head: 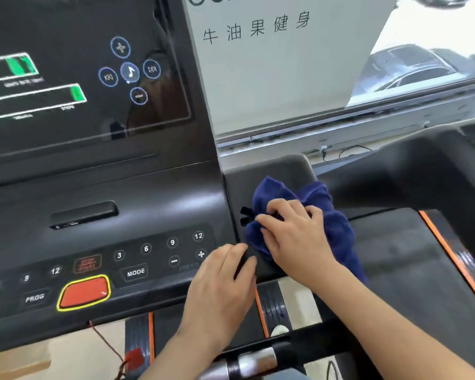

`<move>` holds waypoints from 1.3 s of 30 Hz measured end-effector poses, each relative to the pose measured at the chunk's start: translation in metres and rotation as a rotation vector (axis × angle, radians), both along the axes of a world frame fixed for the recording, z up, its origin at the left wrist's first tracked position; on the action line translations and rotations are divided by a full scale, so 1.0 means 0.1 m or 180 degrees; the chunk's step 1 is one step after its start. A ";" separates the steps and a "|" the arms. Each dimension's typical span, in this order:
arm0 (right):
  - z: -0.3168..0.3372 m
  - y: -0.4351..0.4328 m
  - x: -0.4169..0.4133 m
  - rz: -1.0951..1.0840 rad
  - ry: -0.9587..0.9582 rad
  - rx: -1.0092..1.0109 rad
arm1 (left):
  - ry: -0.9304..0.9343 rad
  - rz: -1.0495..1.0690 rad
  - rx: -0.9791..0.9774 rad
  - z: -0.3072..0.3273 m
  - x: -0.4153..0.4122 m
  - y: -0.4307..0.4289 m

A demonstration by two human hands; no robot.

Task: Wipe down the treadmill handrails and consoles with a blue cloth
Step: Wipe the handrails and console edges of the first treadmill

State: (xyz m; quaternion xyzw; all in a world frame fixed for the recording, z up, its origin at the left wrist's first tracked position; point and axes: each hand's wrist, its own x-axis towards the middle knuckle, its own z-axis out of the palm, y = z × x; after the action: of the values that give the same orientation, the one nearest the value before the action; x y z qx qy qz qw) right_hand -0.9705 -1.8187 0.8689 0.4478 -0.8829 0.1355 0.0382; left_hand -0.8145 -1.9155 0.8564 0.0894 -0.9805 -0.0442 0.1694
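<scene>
A crumpled blue cloth (324,212) lies on the black right-hand tray of the treadmill console (154,209). My right hand (294,234) presses down on the cloth, its fingers bent into the fabric. To the left, my left hand (222,278) rests on the console's front edge beside the speed buttons, fingers curled over the rim. A handrail with a silver pulse sensor (255,360) crosses the bottom of the view under my forearms.
The console screen (74,78) glows at upper left, with number keys, a MODE key and a red stop button (84,293) below it. A white sign (274,64) stands behind. Another treadmill's black deck with an orange stripe (450,259) lies on the right.
</scene>
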 end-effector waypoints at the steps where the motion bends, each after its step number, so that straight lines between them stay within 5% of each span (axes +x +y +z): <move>1: -0.02 -0.07 0.06 -0.0019 0.0037 0.0044 | 0.0044 -0.0067 0.0012 -0.05 0.04 0.00; 4: 0.01 -0.28 0.11 -0.0106 -0.0067 -0.0004 | 0.0037 -0.0267 -0.0013 -0.10 0.13 -0.02; 8: 0.19 -0.40 -0.02 -0.0283 -0.0999 -0.0593 | -0.0013 -0.0308 0.0136 -0.05 0.15 -0.05; 13: 0.15 -0.31 0.07 -0.0234 -0.0005 0.0109 | 0.0031 -0.0308 0.0263 -0.04 0.15 -0.06; 17: 0.23 -0.29 0.13 -0.0146 -0.0152 0.0762 | 0.0044 -0.0300 0.0334 -0.07 0.16 -0.05; 24: 0.29 -0.40 -0.03 -0.0195 -0.0972 -0.0057 | -0.0047 -0.0217 0.0444 0.04 0.11 -0.02; 32: 0.32 -0.08 -0.22 0.0119 -0.0328 0.0689 | -0.0029 0.0125 0.0168 0.13 -0.17 -0.01; 39: 0.25 -0.23 -0.16 0.0426 -0.0094 0.0542 | -0.0081 0.0282 0.0160 0.11 -0.23 0.01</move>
State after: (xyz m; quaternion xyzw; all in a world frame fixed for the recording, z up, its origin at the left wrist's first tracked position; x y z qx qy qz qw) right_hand -0.9869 -1.8419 0.8935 0.5053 -0.8599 0.0689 -0.0221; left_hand -0.8374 -1.9149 0.8671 0.1375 -0.9762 -0.0602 0.1563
